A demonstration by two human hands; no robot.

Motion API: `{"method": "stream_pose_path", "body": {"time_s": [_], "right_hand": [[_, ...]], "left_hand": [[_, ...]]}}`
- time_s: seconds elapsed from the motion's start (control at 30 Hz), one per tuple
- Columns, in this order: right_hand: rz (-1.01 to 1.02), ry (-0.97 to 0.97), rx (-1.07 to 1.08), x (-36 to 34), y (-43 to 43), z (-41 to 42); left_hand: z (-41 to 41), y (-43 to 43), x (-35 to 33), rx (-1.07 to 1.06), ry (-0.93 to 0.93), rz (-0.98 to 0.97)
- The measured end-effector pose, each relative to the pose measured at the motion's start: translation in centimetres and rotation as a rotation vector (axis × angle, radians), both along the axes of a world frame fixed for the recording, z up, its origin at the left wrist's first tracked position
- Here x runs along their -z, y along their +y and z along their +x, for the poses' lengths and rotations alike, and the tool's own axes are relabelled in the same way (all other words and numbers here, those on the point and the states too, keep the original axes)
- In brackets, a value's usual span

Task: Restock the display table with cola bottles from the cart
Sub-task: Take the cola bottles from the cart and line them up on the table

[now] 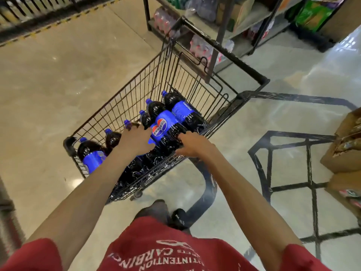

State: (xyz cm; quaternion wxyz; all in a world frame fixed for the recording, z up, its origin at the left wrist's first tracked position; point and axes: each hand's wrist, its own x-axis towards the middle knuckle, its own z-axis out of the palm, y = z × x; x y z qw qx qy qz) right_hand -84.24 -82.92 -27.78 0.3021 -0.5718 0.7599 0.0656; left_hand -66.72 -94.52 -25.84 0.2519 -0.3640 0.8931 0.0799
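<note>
A black wire cart (121, 106) stands on the shop floor in front of me. Several large cola bottles with blue caps and blue labels lie in it on their sides. One logo-labelled cola bottle (163, 124) lies on top of the others. My left hand (134, 140) reaches into the cart and rests on the bottles just left of it, fingers curled over a bottle I cannot make out. My right hand (192, 145) touches the dark lower end of the top bottle, fingers spread against it. Another bottle (91, 155) lies at the cart's near left end.
A metal shelf rack (218, 34) with shrink-wrapped bottle packs stands behind the cart. A black metal frame stand (310, 173) is at right, with cardboard boxes (343, 153) beside it. Open tiled floor lies to the left.
</note>
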Motion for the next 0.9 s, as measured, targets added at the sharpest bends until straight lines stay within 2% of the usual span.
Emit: {"method": "stream_pose_path", "body": {"time_s": [0.13, 0.33, 0.47, 0.8, 0.9], "right_hand": [[0.059, -0.040, -0.030, 1.6, -2.2, -2.1], [0.132, 0.013, -0.039, 3.5, -7.0, -4.4], [0.153, 0.042, 0.003, 5.4, -9.8, -5.3], [0.230, 0.023, 0.047, 10.7, -14.7, -5.7], [0.232, -0.017, 0.089, 12.0, -15.4, -5.9]], "left_hand": [[-1.2, -1.4, 1.7, -0.077, 0.008, 0.056], [-3.0, -5.3, 5.2, -0.201, 0.016, 0.134], [-4.6, -7.8, 8.2, -0.316, 0.087, 0.187], [-7.3, -12.7, 14.3, -0.716, 0.232, 0.469], [-8.4, -13.8, 15.8, -0.913, 0.333, 0.572]]}}
